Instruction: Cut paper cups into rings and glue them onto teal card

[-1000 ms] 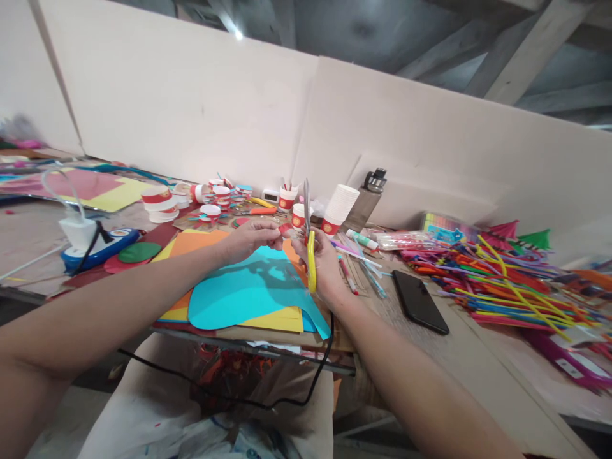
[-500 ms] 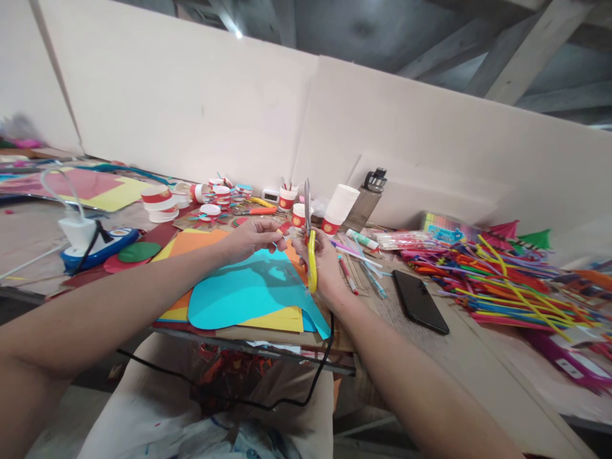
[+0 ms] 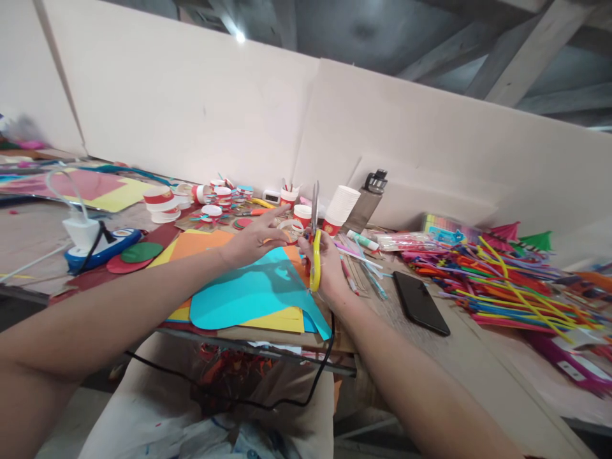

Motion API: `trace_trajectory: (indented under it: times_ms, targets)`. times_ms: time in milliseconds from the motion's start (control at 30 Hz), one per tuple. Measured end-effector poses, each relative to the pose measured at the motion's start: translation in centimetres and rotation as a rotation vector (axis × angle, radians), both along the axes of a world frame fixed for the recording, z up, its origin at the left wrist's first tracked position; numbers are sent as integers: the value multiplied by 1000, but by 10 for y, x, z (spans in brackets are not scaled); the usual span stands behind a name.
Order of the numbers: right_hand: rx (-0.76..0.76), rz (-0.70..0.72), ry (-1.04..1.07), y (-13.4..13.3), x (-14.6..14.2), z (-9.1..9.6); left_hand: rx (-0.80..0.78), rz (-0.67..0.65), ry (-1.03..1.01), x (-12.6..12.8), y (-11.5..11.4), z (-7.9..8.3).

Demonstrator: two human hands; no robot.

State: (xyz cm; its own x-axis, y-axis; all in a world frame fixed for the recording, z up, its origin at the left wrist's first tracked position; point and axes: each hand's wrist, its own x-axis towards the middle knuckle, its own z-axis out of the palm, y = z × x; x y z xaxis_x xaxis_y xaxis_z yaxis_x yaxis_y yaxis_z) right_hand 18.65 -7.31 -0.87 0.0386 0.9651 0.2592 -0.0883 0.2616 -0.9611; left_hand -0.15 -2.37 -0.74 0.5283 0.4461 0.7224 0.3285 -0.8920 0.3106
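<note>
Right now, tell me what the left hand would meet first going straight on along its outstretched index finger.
The left hand would probably meet the scissors in the right hand, though depth is unclear and a red-and-white cup lies near that line.

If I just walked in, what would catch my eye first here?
Probably the big turquoise sheet, lying low in the middle of the view. Just above it, yellow-handled scissors point upward in the right hand. Over at the right spreads a bright heap of multicoloured pipe cleaners.
</note>
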Motion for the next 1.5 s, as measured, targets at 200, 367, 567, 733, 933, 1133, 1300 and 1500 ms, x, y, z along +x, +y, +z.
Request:
trace_trajectory:
  times_ms: [200, 367, 567, 733, 933, 1133, 1300, 1500]
  targets:
    - [9, -28, 4, 9, 4, -7, -18, -73, 77, -1, 2, -1]
    - [5, -27, -17, 7, 6, -7, -140, -45, -4, -1, 1, -3]
    - [-19, -12, -50, 0, 2, -3, -228, -92, -20, 1, 0, -2]
    - [-27, -3, -82, 0, 2, -2, -236, -61, 68, 1, 0, -3]
    - [42, -114, -199, 6, 9, -7, -264, 67, 169, -2, 3, 0]
    - [86, -138, -237, 9, 10, -7, -376, 193, 454, -10, 2, 7]
    - [104, -124, -233, 11, 10, -9, -458, 231, 355, -19, 14, 7]
    - [104, -124, -239, 13, 12, -13, -464, 428, 131, -43, 48, 0]
